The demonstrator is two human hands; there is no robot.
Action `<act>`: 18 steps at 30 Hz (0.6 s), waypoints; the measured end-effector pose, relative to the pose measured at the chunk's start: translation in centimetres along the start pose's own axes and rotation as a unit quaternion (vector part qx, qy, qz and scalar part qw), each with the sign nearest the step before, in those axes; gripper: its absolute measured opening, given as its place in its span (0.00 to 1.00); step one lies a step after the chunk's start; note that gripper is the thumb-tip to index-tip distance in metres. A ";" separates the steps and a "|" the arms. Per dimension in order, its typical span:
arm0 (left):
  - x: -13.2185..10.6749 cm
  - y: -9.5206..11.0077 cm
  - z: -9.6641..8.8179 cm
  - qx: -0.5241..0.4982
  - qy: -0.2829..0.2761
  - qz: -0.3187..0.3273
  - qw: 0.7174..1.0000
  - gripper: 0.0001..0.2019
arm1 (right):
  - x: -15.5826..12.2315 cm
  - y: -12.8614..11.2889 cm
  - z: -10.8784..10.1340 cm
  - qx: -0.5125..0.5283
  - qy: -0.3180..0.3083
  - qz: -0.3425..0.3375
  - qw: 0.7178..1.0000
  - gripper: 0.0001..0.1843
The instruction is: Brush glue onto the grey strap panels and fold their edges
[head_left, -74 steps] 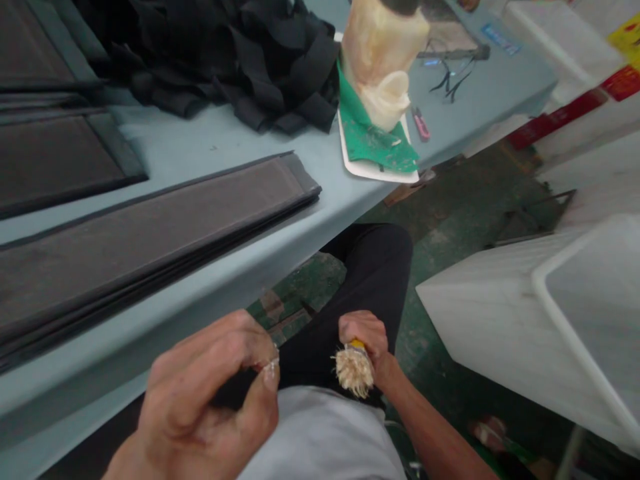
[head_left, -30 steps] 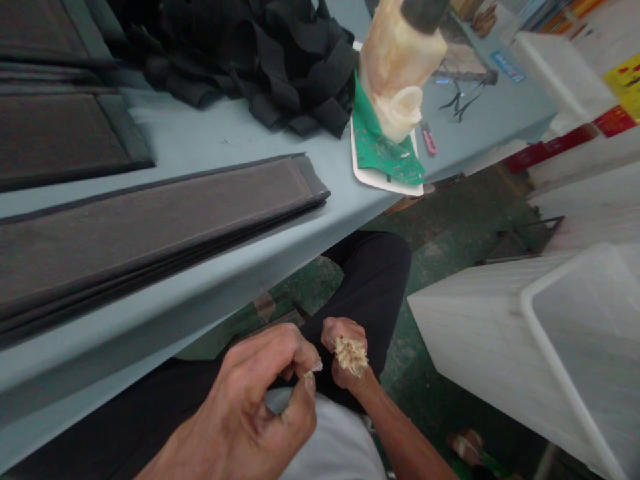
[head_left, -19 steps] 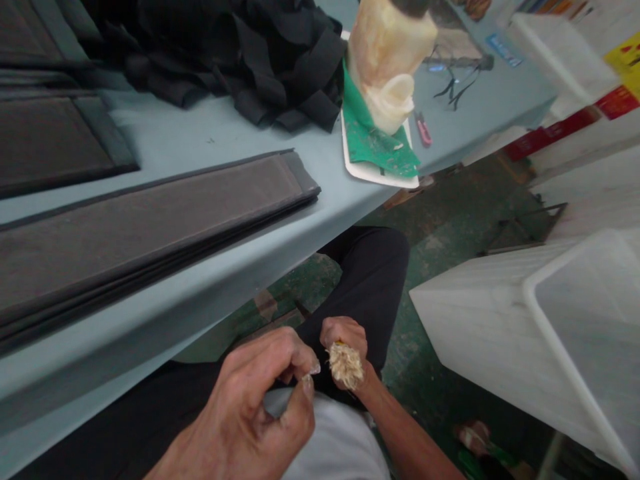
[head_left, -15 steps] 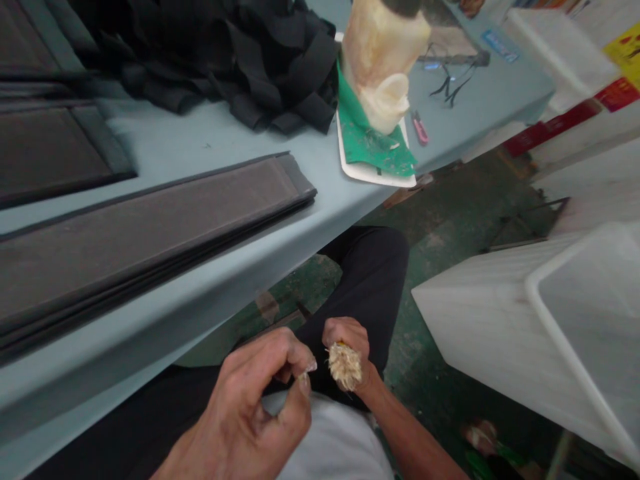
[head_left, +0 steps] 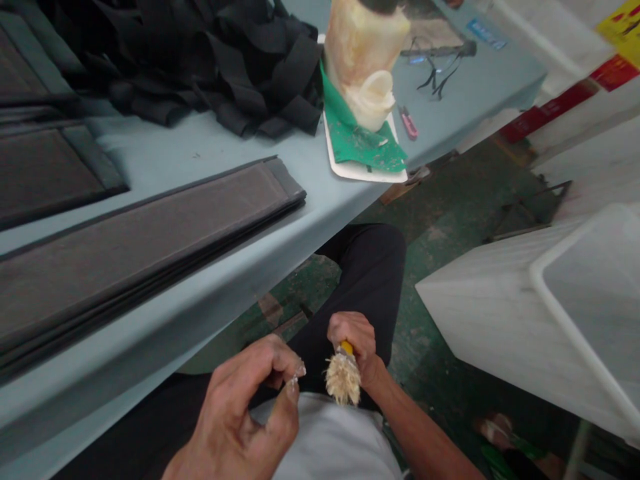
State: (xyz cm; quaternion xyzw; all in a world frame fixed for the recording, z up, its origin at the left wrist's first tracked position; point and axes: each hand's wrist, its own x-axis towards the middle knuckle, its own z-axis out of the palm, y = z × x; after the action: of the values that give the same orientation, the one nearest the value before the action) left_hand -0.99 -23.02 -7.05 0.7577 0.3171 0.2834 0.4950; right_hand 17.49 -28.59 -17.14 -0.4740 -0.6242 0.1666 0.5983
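Note:
My right hand (head_left: 356,343) is closed around a small brush (head_left: 343,377) with a yellow handle; its frayed pale bristles point toward me, above my lap. My left hand (head_left: 245,413) hovers just left of the bristles with thumb and forefinger pinched together, apparently on a tiny whitish bit too small to name. Both hands are below the front edge of the pale blue table (head_left: 200,153). A stack of long dark grey strips (head_left: 135,233) lies on the table above my left hand.
A heap of black fabric pieces (head_left: 210,60) fills the back of the table. A glue-crusted container (head_left: 363,60) stands on a green mat over a white board (head_left: 363,143). A small red tool (head_left: 409,124) lies nearby. White plastic bins (head_left: 540,313) stand at my right on the green floor.
My left hand came in close to the brush bristles and kept its pinch. The right hand has tilted the brush so that the yellow handle shows again.

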 end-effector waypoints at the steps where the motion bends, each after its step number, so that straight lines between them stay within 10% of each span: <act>1: 0.0 0.0 0.0 0.000 -0.001 -0.002 1.000 0.08 | 0.1 0.0 0.0 0.000 -0.001 -0.004 1.000 0.21; 18: 0.2 0.6 0.0 -0.032 -0.006 0.001 0.999 0.08 | 0.1 0.4 0.1 0.003 0.005 -0.008 1.000 0.21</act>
State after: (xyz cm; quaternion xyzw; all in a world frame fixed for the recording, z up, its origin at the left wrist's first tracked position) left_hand -0.73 -23.10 -6.44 0.7435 0.3038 0.2893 0.5207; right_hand 17.58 -28.29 -17.39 -0.4681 -0.6247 0.1613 0.6038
